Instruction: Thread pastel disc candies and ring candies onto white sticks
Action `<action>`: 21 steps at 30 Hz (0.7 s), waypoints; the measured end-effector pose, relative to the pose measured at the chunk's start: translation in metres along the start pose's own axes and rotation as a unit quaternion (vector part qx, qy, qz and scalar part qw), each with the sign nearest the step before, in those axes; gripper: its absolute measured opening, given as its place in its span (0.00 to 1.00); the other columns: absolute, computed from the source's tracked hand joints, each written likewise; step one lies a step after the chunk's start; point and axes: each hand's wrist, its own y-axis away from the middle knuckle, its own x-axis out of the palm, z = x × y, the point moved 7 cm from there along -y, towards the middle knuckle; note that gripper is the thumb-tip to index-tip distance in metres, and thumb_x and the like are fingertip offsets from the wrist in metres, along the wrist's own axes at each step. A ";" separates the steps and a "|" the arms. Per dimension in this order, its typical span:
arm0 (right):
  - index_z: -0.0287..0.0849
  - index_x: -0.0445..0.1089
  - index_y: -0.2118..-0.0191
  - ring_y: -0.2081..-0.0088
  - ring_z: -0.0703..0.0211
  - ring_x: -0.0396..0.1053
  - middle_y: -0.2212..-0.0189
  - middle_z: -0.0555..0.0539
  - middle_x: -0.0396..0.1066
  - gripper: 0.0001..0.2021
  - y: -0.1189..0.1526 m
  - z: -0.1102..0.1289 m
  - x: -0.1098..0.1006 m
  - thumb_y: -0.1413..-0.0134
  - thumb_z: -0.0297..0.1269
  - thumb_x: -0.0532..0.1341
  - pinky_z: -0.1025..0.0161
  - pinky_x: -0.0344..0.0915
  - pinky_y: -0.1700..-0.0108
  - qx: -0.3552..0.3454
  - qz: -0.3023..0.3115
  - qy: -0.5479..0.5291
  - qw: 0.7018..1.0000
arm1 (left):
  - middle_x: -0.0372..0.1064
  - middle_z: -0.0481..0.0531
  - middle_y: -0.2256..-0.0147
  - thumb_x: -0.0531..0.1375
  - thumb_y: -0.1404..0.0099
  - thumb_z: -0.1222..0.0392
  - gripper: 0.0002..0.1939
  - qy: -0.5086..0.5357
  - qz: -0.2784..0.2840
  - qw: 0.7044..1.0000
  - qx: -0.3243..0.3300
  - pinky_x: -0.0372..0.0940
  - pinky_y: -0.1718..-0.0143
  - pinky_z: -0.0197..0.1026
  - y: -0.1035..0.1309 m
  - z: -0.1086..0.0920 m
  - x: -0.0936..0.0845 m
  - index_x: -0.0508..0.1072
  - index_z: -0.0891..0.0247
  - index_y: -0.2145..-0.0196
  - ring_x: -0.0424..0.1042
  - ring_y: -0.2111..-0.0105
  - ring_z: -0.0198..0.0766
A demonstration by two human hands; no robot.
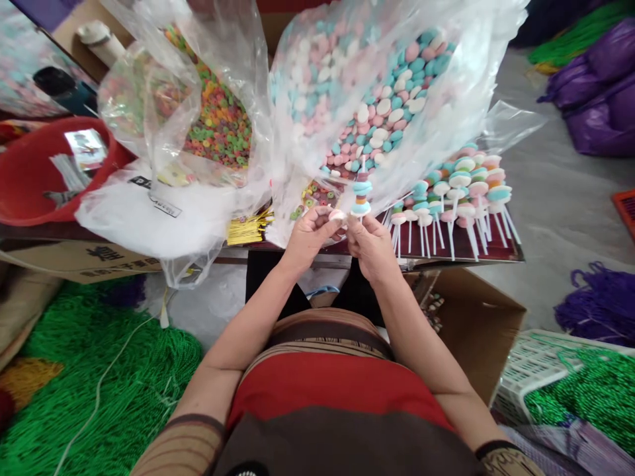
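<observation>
Close together at the table's front edge, both my hands are closed. In my right hand (370, 243) a white stick stands upright, threaded with a candy stack (362, 195) of blue pieces and brownish rings; the stick's tip pokes out on top. Between the fingertips of my left hand (313, 231) is a pink and white candy piece (337, 215), beside the stack's lower end. Just behind the hands lie loose ring candies (317, 197). A large clear bag of pink, blue and white candies (380, 129) opens toward me.
Finished-looking candy sticks (459, 188) are piled at the table's right end. To the left are a bag of small ring candies (218, 119), gold twist ties (249, 227) and a red basin (30, 165). A cardboard box (476, 317) stands below right.
</observation>
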 end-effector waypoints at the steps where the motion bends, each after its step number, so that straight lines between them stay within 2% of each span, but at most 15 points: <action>1: 0.44 0.71 0.66 0.82 0.73 0.42 0.80 0.59 0.58 0.22 0.002 0.000 0.000 0.51 0.58 0.74 0.67 0.38 0.81 0.005 0.013 0.001 1.000 | 0.78 0.43 0.71 0.78 0.50 0.45 0.28 0.008 -0.009 1.000 -0.007 0.71 0.69 0.33 -0.001 0.001 -0.001 0.74 0.62 0.60 0.75 0.75 0.28; 5: 0.44 0.71 0.66 0.82 0.72 0.48 0.77 0.56 0.64 0.22 0.022 0.001 -0.008 0.44 0.60 0.69 0.67 0.42 0.81 0.008 0.027 0.043 0.999 | 0.79 0.47 0.71 0.75 0.45 0.50 0.21 0.023 -0.066 0.997 -0.030 0.70 0.71 0.33 -0.001 -0.002 -0.009 0.75 0.64 0.60 0.78 0.74 0.31; 8: 0.43 0.74 0.64 0.83 0.70 0.53 0.81 0.56 0.64 0.23 0.045 -0.003 -0.014 0.38 0.62 0.64 0.67 0.47 0.80 0.012 0.054 0.122 0.991 | 0.78 0.48 0.73 0.72 0.40 0.49 0.17 0.015 -0.107 0.994 -0.022 0.70 0.72 0.34 -0.001 -0.008 -0.015 0.76 0.64 0.64 0.77 0.76 0.32; 11: 0.42 0.78 0.58 0.83 0.68 0.55 0.85 0.57 0.61 0.25 0.064 -0.010 -0.015 0.35 0.62 0.61 0.67 0.51 0.79 0.036 0.093 0.191 0.976 | 0.78 0.47 0.72 0.74 0.41 0.48 0.18 0.041 -0.095 0.995 -0.011 0.73 0.68 0.36 -0.002 -0.011 -0.014 0.77 0.63 0.63 0.78 0.74 0.32; 14: 0.41 0.79 0.55 0.84 0.68 0.51 0.86 0.58 0.57 0.27 0.070 -0.013 -0.014 0.36 0.63 0.61 0.66 0.49 0.79 0.049 0.097 0.222 0.969 | 0.79 0.46 0.68 0.76 0.42 0.47 0.20 0.070 -0.073 0.995 -0.027 0.76 0.60 0.39 -0.002 -0.008 -0.010 0.78 0.61 0.60 0.81 0.67 0.34; 18: 0.40 0.77 0.62 0.83 0.68 0.49 0.86 0.58 0.54 0.29 0.065 -0.011 -0.014 0.41 0.66 0.63 0.64 0.46 0.79 0.052 0.066 0.216 0.973 | 0.79 0.47 0.66 0.75 0.42 0.45 0.21 0.065 -0.053 0.996 -0.040 0.76 0.56 0.39 -0.001 -0.003 -0.006 0.78 0.62 0.60 0.81 0.64 0.34; 21: 0.41 0.75 0.66 0.82 0.68 0.49 0.85 0.57 0.54 0.28 0.063 -0.011 -0.015 0.43 0.66 0.65 0.64 0.45 0.78 0.061 0.054 0.214 0.974 | 0.79 0.49 0.64 0.74 0.41 0.43 0.21 0.034 -0.055 0.998 0.005 0.76 0.57 0.41 -0.002 -0.003 -0.010 0.79 0.62 0.59 0.80 0.65 0.34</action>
